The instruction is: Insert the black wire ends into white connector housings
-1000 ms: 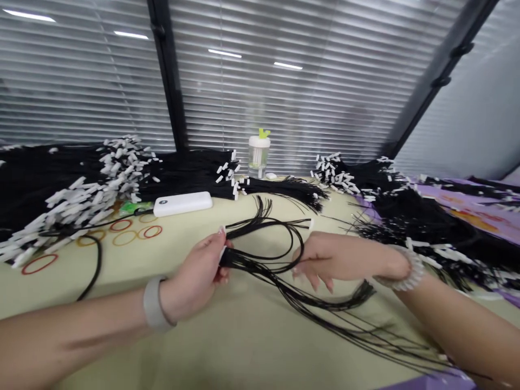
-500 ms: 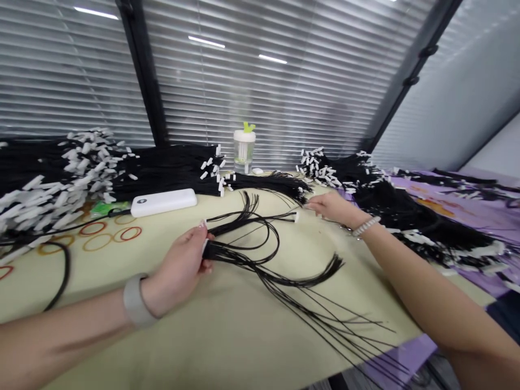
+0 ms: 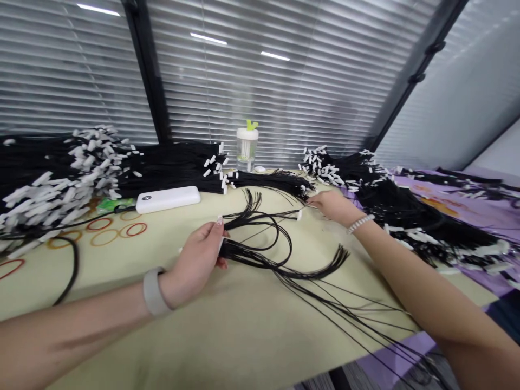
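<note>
The left hand (image 3: 197, 250) grips black wires (image 3: 239, 252); behind, a lidded cup (image 3: 247, 134) holds white strips (image 3: 245, 148).

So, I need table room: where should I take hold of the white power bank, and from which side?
Probably the right end of the white power bank, from the right, pinching across its width. It lies long and flat; that end looks free, while a black cord meets its left end and black cables lie close behind.

Right hand (image 3: 331, 207): grip too small to tell. Left forearm (image 3: 85, 327) cut off.
</note>
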Tool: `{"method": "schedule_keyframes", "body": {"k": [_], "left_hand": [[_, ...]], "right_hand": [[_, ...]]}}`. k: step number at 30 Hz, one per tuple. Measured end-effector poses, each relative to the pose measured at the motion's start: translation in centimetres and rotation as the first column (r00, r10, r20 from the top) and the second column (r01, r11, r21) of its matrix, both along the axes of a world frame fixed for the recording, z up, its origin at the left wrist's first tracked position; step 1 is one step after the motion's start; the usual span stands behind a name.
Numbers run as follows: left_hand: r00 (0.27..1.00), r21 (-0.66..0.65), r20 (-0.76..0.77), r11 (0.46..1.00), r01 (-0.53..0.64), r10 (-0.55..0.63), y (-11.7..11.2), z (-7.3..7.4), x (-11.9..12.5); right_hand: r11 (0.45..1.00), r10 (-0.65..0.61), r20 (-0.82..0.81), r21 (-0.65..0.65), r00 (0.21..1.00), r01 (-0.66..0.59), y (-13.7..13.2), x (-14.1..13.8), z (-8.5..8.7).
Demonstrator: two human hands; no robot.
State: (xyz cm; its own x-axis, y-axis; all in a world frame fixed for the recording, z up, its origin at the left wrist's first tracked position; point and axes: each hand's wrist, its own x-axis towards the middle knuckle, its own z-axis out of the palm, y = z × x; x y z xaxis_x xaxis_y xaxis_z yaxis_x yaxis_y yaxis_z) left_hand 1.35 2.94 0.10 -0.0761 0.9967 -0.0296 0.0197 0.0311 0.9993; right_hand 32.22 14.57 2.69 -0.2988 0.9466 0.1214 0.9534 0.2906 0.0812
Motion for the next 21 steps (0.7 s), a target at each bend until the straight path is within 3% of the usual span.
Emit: {"method": "schedule_keyframes", "body": {"k": [5, 12, 21], "left_hand": [[0.998, 0.014, -0.060, 1.000, -0.004, 0.004, -0.3, 0.3, 0.1], [0.996, 0.003, -0.078, 0.999, 0.036, -0.035, -0.3, 0.6, 0.3], [0.987, -0.001, -0.140, 0.997, 0.079, -0.078, -0.2, 0.5, 0.5]], "right_hand": [[0.996, -0.062, -0.017, 0.067, 0.998, 0.063, -0.1, -0.3, -0.3], [0.999, -0.038, -0.107, 0.029, 0.993, 0.042, 0.0, -0.6, -1.1], [0.995, -0.014, -0.106, -0.096, 0.994, 0.004, -0.3, 0.8, 1.0]]}}
